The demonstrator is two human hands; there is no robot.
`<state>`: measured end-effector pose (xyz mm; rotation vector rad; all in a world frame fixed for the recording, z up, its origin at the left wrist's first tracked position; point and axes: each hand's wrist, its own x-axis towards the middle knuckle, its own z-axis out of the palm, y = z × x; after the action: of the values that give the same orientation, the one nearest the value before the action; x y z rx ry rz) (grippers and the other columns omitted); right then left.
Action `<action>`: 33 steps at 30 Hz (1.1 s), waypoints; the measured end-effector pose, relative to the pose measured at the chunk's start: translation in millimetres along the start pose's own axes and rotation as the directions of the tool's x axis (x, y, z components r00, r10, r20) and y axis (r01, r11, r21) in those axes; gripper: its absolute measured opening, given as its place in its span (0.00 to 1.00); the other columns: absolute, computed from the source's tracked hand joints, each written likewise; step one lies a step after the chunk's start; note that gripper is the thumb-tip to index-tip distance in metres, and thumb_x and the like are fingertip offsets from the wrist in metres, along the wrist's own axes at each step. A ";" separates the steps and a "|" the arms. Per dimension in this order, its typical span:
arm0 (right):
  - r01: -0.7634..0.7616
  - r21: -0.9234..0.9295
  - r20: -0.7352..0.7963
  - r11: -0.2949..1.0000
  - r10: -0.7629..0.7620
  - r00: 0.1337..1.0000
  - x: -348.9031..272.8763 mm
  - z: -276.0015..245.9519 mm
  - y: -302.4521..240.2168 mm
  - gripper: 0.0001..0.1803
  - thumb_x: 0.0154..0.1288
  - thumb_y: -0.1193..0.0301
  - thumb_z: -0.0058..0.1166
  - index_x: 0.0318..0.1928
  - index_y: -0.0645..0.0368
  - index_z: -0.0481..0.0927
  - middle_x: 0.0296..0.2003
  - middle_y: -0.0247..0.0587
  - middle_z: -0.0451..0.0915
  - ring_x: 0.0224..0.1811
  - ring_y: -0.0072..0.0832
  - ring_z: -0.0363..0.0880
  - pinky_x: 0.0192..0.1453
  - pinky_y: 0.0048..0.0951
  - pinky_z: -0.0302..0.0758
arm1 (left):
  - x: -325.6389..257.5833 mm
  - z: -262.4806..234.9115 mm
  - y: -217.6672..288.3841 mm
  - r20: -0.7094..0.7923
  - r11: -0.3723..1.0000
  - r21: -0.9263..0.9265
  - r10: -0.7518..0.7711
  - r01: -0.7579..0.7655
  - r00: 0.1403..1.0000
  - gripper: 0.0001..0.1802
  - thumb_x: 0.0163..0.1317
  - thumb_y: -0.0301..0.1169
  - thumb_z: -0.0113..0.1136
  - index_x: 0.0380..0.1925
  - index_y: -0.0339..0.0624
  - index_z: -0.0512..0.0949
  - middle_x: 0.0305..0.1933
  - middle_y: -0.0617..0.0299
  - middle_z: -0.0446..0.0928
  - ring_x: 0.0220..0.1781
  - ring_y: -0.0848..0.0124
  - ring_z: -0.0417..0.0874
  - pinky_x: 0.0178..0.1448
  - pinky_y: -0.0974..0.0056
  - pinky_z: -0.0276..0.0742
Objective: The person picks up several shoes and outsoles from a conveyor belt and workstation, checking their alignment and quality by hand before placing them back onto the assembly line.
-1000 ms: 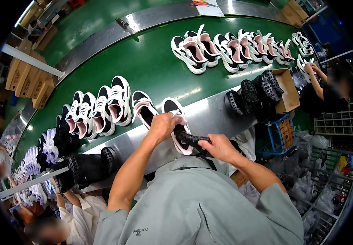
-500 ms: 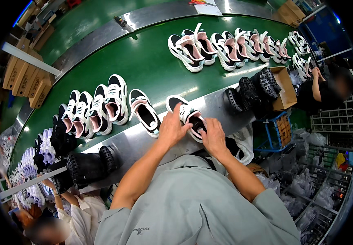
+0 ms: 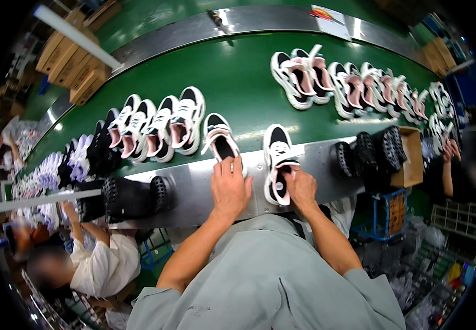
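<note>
Two black and white sneakers with pale trim lie in front of me, toes pointing away, at the bench's metal edge. My left hand is at the heel of the left sneaker, its fingers bent over the rear collar and its thumb apart; the fingertips are partly hidden. The right sneaker has its dark insole showing, with a pale round mark at the heel. My right hand is closed on this shoe's right collar, some fingers tucked into the opening.
Similar sneakers stand in rows at left and right on the green bench. Black boots lie at left and right, the latter beside an open cardboard box. Other people work at both sides.
My left hand has left the right sneaker and moved to the left sneaker's heel. My right hand's fingers have curled onto the right sneaker's collar, and that shoe now points straighter ahead. The view has shifted.
</note>
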<state>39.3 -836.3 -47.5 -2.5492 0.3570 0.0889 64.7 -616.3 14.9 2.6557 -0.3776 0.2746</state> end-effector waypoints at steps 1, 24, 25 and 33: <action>-0.001 -0.047 0.002 0.999 0.001 1.000 4.3 -1.5 0.8 0.20 0.67 0.53 0.59 0.43 0.58 0.83 0.33 0.59 0.85 0.35 0.61 0.83 0.41 0.58 0.78 | 1.5 1.9 -11.2 -0.011 0.999 0.018 -0.037 0.037 0.999 0.23 0.51 0.28 0.69 0.48 0.35 0.78 0.41 0.46 0.76 0.43 0.46 0.77 0.50 0.49 0.74; 0.089 0.354 0.147 0.931 -0.149 0.978 -22.3 -62.8 -81.7 0.08 0.70 0.72 0.60 0.38 0.67 0.81 0.23 0.34 0.77 0.24 0.18 0.70 0.29 0.24 0.69 | -160.1 -214.3 -240.4 -0.642 0.632 0.309 -0.413 0.711 0.646 0.21 0.57 0.35 0.72 0.46 0.33 0.81 0.45 0.50 0.81 0.51 0.48 0.78 0.59 0.50 0.73; 0.082 0.342 0.158 0.936 -0.144 0.977 -25.0 -58.1 -86.7 0.08 0.70 0.72 0.60 0.38 0.67 0.80 0.23 0.34 0.77 0.24 0.18 0.70 0.29 0.24 0.69 | -162.5 -212.4 -246.8 -0.571 0.653 0.293 -0.466 0.698 0.675 0.22 0.57 0.37 0.73 0.47 0.33 0.81 0.46 0.49 0.82 0.51 0.48 0.78 0.59 0.50 0.74; 0.106 0.496 0.159 0.862 -0.210 0.965 -44.3 -56.7 -170.9 0.11 0.70 0.74 0.59 0.50 0.66 0.80 0.33 0.36 0.81 0.32 0.20 0.76 0.37 0.23 0.74 | -144.1 -263.6 -159.8 -0.796 0.695 0.135 -0.348 0.707 0.495 0.24 0.57 0.33 0.74 0.51 0.31 0.81 0.51 0.47 0.80 0.52 0.48 0.80 0.59 0.51 0.75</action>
<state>42.4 -718.3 95.6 -2.0354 0.0687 0.1784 -56.7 -327.6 148.0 2.6087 0.9116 1.2786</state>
